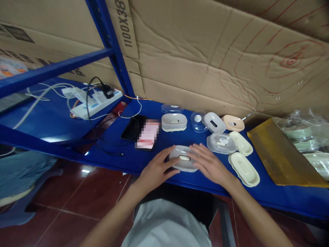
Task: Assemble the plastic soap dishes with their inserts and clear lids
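Observation:
A grey oval dish point(184, 165) with a cream piece in its centre slot sits near the blue table's front edge. My left hand point(159, 168) is round its left side, thumb and fingers gripping the rim. My right hand point(209, 163) lies over its right side with fingers spread, partly covering it. Behind it stands a similar grey dish point(174, 120) on a cream base. To the right are a grey dish under a clear cover point(221, 143), another grey dish point(215, 122), a peach dish point(233, 123) and two cream trays point(245, 168).
Two phones point(148, 134) lie left of the dishes. A power strip point(96, 104) with cables is on the left. At the right stands a brown box point(275, 154) with bagged dishes. Cardboard point(185, 65) and a blue frame point(113, 51) rise behind.

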A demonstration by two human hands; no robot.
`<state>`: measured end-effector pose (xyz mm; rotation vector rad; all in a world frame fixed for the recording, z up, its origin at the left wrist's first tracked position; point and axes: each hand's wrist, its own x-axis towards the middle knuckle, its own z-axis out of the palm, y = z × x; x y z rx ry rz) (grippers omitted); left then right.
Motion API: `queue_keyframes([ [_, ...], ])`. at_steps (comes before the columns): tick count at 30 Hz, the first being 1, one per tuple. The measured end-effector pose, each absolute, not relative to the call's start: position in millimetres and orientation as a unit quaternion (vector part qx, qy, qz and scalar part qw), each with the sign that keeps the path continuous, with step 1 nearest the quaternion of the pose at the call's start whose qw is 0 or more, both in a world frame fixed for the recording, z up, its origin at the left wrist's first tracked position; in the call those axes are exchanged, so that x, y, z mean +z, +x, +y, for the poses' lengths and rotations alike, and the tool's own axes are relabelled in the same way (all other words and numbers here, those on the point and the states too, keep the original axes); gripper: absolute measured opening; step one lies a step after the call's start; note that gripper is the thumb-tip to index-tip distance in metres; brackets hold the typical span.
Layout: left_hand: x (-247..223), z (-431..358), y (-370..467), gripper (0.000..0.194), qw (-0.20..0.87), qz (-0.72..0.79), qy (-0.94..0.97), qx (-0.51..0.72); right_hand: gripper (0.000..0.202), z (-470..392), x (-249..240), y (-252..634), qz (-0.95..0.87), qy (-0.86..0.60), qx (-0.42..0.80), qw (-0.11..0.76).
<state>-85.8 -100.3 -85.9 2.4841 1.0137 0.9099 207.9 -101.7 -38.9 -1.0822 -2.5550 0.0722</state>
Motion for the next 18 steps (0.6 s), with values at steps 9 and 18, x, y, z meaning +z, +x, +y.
queue_keyframes([
  [9, -79.1, -102.3, -84.9, 0.040, 0.147, 0.373, 0.865, 0.301, 0.057, 10.5, -3.0, 212.7, -0.829, -0.552, -0.076, 0.040],
  [18, -79.5, -100.8, -89.9, 0.092, 0.252, 0.418, 0.820, 0.298, 0.022, -110.9, -29.2, 222.8, -0.803, -0.460, 0.189, 0.329],
])
